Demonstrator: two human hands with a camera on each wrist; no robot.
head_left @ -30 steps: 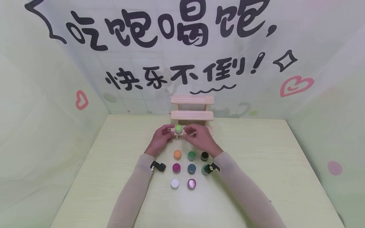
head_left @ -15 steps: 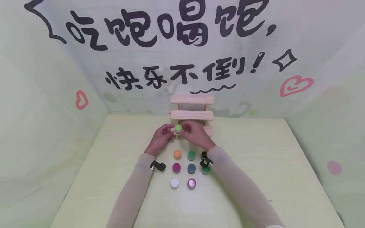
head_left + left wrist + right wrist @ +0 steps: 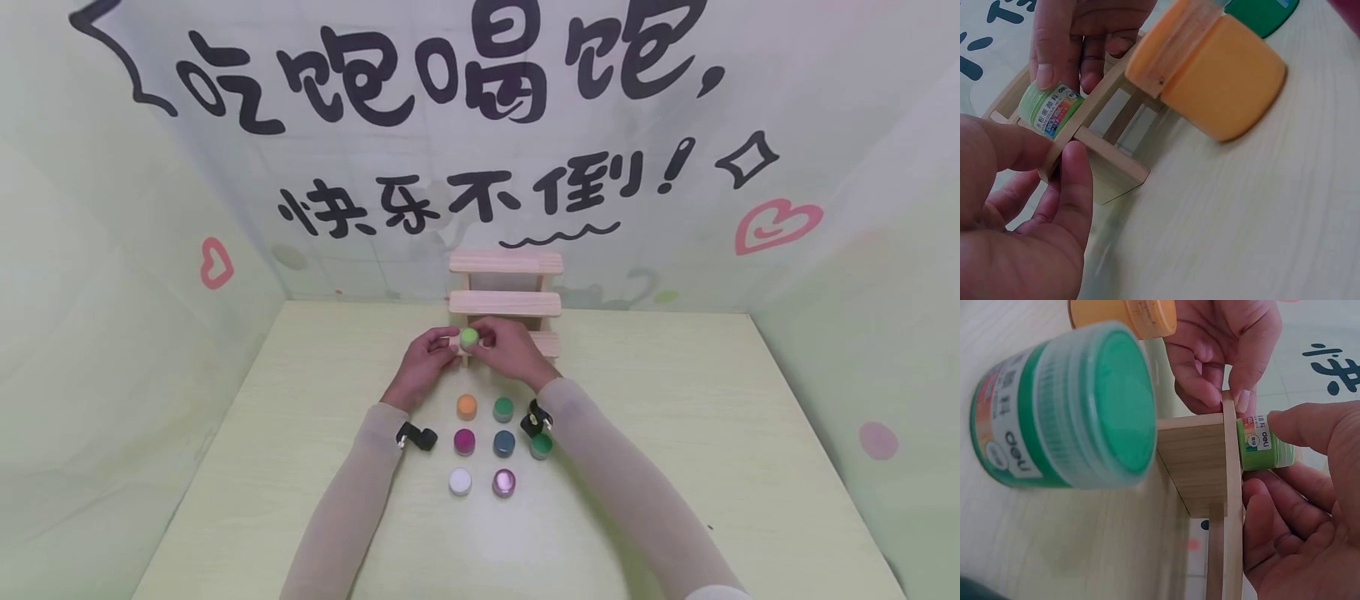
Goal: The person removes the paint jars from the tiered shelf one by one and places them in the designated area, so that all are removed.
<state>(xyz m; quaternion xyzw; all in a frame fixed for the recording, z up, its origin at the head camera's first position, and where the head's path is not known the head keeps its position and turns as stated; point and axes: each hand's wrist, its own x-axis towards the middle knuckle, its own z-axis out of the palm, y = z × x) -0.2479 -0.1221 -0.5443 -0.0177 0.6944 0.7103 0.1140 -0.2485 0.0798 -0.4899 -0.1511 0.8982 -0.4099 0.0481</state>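
Note:
A light green paint jar (image 3: 468,337) stands on the lowest step of a small three-tier wooden shelf (image 3: 506,303), near its left end. My right hand (image 3: 513,350) pinches this jar from the right, thumb on the side facing me; the right wrist view shows the thumb (image 3: 1310,425) against it and fingers on the other side. With thumb and fingers, my left hand (image 3: 422,368) grips the left end of the step's plank (image 3: 1094,112), close beside the jar. The jar's label faces outward in the left wrist view.
In front of the shelf, several paint jars stand in rows: orange (image 3: 467,407), green (image 3: 503,409), magenta (image 3: 464,442), blue (image 3: 504,443), another green (image 3: 541,446), white (image 3: 461,482) and metallic pink (image 3: 504,483). A black one is mostly hidden behind the right wrist camera (image 3: 534,421). A lettered cloth backdrop rises behind.
My right hand has moved left from beside the light green jar and taken hold of it. My left hand has stayed at the shelf's end.

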